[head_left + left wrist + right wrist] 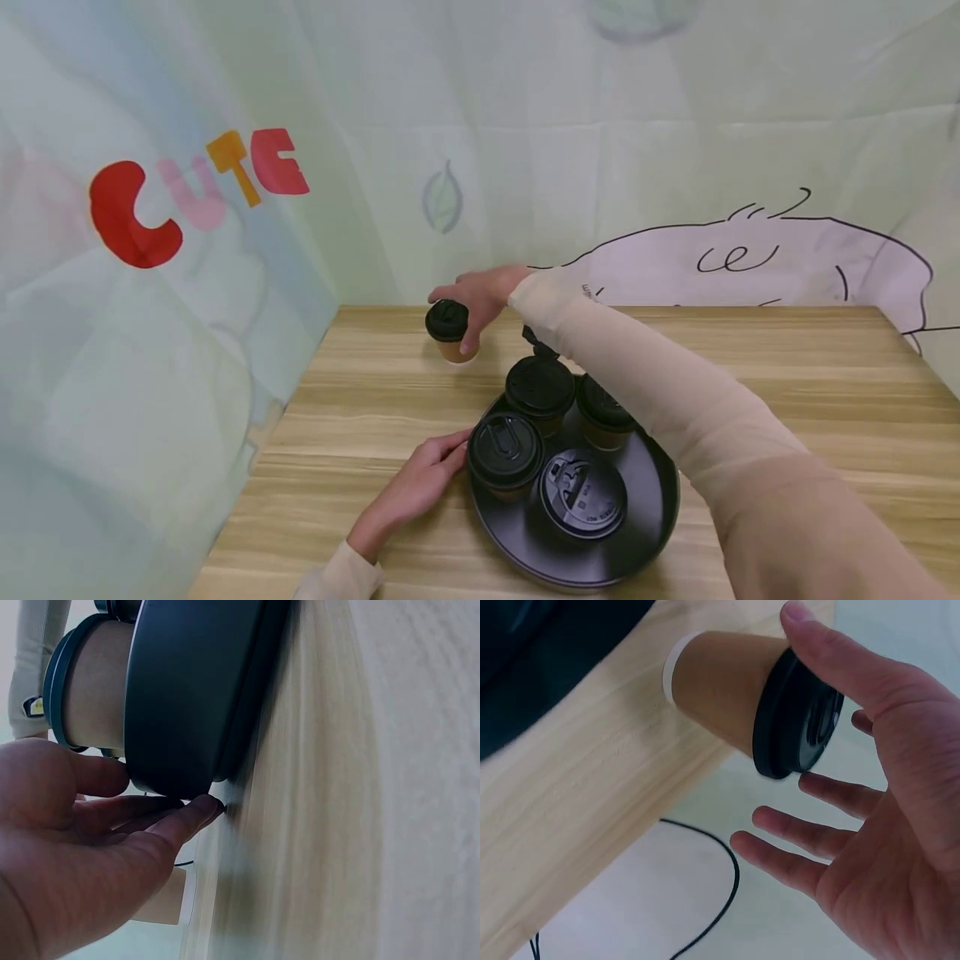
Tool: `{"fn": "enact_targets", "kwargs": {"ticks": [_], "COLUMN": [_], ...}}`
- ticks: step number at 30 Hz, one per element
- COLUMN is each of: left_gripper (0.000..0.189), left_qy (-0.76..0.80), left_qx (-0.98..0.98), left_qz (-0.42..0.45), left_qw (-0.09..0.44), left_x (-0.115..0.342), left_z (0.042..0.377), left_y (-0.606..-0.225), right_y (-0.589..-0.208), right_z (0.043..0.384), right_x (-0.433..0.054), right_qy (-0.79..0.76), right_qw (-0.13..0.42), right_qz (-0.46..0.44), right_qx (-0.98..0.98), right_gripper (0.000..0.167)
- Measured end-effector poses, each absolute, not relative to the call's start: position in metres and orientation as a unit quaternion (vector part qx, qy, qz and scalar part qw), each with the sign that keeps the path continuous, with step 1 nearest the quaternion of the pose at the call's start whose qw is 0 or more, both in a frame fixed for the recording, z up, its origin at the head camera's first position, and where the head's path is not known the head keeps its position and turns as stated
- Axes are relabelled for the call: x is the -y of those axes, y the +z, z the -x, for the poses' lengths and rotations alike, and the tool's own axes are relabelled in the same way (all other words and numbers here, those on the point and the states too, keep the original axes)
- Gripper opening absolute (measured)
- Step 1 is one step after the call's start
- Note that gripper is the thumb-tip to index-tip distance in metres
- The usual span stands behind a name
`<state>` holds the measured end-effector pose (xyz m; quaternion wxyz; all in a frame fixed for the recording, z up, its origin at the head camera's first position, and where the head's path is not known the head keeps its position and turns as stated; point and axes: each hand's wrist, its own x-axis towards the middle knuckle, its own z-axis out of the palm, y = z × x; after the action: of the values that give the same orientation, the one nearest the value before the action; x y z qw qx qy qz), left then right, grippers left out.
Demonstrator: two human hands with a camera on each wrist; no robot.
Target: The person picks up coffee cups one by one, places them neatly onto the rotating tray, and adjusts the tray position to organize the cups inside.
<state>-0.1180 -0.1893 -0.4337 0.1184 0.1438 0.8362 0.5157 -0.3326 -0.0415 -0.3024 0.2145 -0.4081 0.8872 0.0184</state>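
A brown paper cup with a black lid and a white base stands on the table near its far edge. My right hand is around its lid, fingers spread; in the right wrist view the thumb lies along the lid and the other fingers are extended, apart from the cup. My left hand touches the left side of a round black tray. In the left wrist view its thumb is at the tray's rim and its straight fingers lie along the wall near the table. Several lidded cups stand on the tray.
One lid on the tray shows raised lettering. My right sleeve crosses over the tray and partly hides cups at its far side. A printed curtain hangs behind and left of the wooden table.
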Motion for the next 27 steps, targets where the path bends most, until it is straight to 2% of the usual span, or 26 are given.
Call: {"fn": "enact_targets", "kwargs": {"ticks": [9, 17, 27], "left_gripper": [0.044, 0.043, 0.043], "left_qy": [0.524, 0.529, 0.534], "left_qx": [-0.833, -0.83, -0.825], "left_qz": [-0.131, -0.131, -0.14], "left_qw": [0.12, 0.12, 0.124], "left_x": [0.189, 0.189, 0.19], "left_z": [0.116, 0.117, 0.121], "left_y": [-0.438, -0.439, -0.439], "right_y": [-0.317, -0.321, -0.321], "right_z": [0.33, 0.332, 0.335], "right_x": [0.068, 0.069, 0.066], "right_qy": [0.045, 0.05, 0.063], "right_qw": [0.226, 0.214, 0.207], "right_qz": [0.399, 0.411, 0.419], "right_qx": [-0.887, -0.885, -0.882], "right_gripper": [0.091, 0.079, 0.077]}}
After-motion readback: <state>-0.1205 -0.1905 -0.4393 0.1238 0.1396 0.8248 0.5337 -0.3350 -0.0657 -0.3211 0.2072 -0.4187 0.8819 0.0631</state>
